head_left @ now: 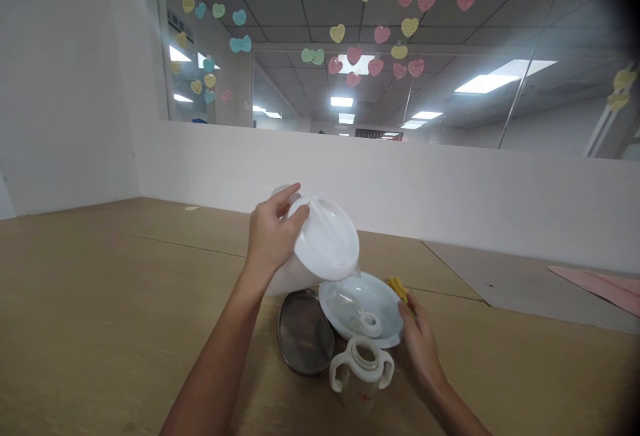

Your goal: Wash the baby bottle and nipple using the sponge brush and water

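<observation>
Pitcher (326, 239) tilts in left fingers (301, 216), bottle (357, 381) print (365, 396) illegible

The jug (327, 239) is white, the bowl (383, 296) is light blue, the tin (306, 333) is dark grey. The bottle (363, 386) has white handles (387, 371).

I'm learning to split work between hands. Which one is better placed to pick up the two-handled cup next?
Probably the right hand: it is at the bowl's rim, close to the cup. The left hand is farther off, busy holding the tilted pitcher.
</observation>
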Available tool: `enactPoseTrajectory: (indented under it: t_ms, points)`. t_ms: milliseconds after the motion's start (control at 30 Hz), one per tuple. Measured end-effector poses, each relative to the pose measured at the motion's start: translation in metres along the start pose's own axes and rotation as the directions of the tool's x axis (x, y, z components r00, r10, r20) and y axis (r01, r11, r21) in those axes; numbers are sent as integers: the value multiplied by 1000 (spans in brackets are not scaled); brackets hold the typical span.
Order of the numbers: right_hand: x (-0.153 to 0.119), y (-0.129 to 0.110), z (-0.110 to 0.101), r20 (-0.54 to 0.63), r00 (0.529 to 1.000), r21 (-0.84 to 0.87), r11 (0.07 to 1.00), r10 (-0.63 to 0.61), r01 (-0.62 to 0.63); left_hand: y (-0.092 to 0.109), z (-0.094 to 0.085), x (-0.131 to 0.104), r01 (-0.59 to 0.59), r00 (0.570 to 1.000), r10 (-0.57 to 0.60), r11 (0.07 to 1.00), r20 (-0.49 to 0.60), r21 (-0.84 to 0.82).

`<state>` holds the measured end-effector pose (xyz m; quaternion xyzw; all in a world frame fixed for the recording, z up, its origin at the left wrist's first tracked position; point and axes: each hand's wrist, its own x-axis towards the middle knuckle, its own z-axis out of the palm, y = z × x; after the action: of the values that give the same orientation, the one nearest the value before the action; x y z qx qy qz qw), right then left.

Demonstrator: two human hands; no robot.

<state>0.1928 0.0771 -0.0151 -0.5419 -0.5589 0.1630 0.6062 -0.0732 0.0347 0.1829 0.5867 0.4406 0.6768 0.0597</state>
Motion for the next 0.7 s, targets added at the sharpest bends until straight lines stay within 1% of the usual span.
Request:
enactPoseTrajectory:
  t_ms: [33,67,100,133,200,233,267,300,333,367,400,433,467,500,533,567,600,633,700]
  points:
    - [2,-7,-3,-3,998,74,995,66,-66,1,-4,1,15,1000,-15,999,16,-31]
    - [3,-15,-8,15,996,145,986,86,-87,4,-8,0,26,999,-24,998,32,-50]
    - [3,-22,-12,48,998,211,976,51,-60,6,-11,0,30,998,-27,998,49,-58]
    - [1,-29,-17,82,996,251,968,-17,-4,9,-13,-2,28,998,-24,998,66,-58]
    - [-9,-39,-26,135,971,243,957,-195,159,16,-17,-5,14,995,-11,999,95,-34]
    - [-16,-43,-28,173,946,202,950,-275,240,19,-18,-7,5,994,-4,1000,107,-9]
    - [-24,-46,-29,225,903,151,928,-367,340,22,-18,-9,-4,993,2,1000,116,24]
    - [-33,-48,-29,292,839,102,887,-460,451,25,-19,-11,-12,992,4,998,129,62]
    - [-41,-50,-27,300,776,64,823,-555,564,28,-20,-13,-19,989,3,995,148,103]
    - [-49,-52,-23,310,681,45,726,-663,686,31,-21,-14,-25,985,0,990,171,140]
    - [-54,-55,-19,332,549,54,596,-767,801,34,-21,-16,-31,981,-4,984,196,173]
    - [-59,-58,-14,354,400,62,448,-845,892,37,-22,-18,-38,976,-8,979,219,202]
    - [-61,-61,-10,377,265,70,312,-888,947,39,-22,-19,-45,972,-10,973,235,228]
    - [-63,-65,-6,409,203,51,245,-890,968,41,-22,-21,-54,970,-10,965,243,255]
    - [-64,-68,-3,446,155,41,193,-881,980,44,-22,-22,-65,969,-7,956,246,285]
    - [-64,-70,-1,453,150,24,181,-879,983,46,-20,-24,-78,968,-5,944,251,320]
    - [-64,-71,0,437,173,6,195,-883,981,48,-19,-26,-93,966,-3,929,259,358]
    - [-64,-71,0,413,211,-12,227,-886,974,50,-17,-28,-111,963,0,910,268,399]
    - [-65,-67,-2,345,311,-44,315,-886,948,55,-12,-32,-154,955,9,867,295,474]
